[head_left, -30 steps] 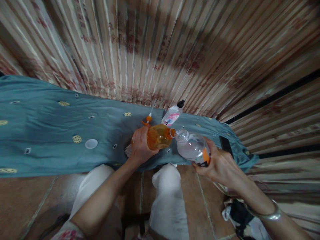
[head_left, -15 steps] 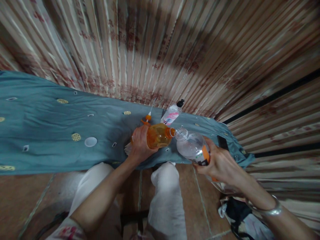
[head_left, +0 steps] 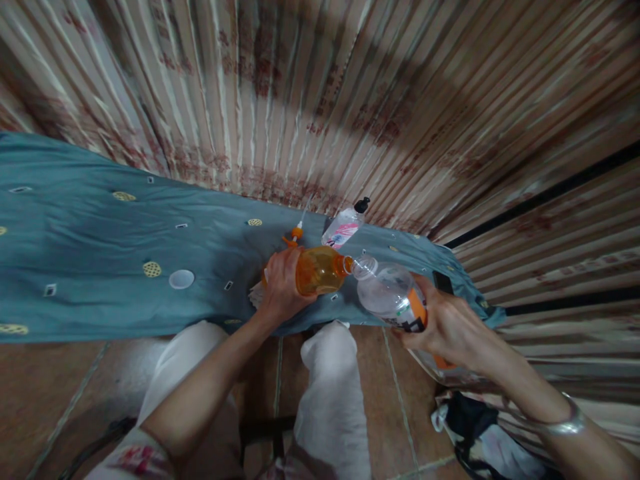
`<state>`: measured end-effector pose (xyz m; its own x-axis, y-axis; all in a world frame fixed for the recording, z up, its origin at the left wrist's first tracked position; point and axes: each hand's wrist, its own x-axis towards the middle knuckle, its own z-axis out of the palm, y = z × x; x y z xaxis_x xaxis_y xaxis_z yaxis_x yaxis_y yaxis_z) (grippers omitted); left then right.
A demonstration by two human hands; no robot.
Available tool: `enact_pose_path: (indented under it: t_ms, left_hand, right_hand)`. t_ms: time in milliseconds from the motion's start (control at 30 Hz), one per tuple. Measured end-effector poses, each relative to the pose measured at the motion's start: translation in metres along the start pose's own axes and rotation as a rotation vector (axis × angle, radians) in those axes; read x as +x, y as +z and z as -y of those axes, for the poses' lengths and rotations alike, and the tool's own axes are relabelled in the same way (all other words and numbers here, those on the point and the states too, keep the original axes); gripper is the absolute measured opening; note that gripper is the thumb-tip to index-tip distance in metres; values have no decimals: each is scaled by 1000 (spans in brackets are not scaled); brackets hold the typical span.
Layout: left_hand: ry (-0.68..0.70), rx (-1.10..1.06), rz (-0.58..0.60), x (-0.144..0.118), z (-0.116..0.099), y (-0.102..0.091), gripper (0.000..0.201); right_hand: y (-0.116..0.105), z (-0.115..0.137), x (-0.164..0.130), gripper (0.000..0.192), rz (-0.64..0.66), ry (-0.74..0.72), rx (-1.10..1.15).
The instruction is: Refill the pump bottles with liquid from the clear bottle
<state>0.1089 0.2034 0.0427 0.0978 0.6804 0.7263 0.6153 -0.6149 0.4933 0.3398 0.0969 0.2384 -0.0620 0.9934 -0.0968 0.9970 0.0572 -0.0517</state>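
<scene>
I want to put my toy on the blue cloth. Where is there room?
The blue cloth is mostly bare left of the white cap. It is crowded on the right: the left hand holds the orange bottle, the right hand tips the clear bottle, and a pink-labelled bottle stands behind.

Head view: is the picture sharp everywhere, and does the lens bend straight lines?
Head view: centre fairly sharp, with the orange bottle and clear bottle readable; the curtain smears toward the edges; strong wide-angle bending; dim, soft light.
</scene>
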Motion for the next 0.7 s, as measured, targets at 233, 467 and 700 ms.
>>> enact_pose_path:
  t_ms: [233, 467, 700]
  left_hand:
    - [16, -19, -13, -1, 0, 2, 93]
    - [-2, -33, -5, -2, -1, 2, 88]
    - [0, -7, -1, -1, -2, 2, 89]
  right_hand:
    - [-2, -3, -2, 70, 4, -27, -8]
    - [-3, -10, -4, 74, 2, -83, -81]
    - [-2, -15, -4, 75, 5, -118, -99]
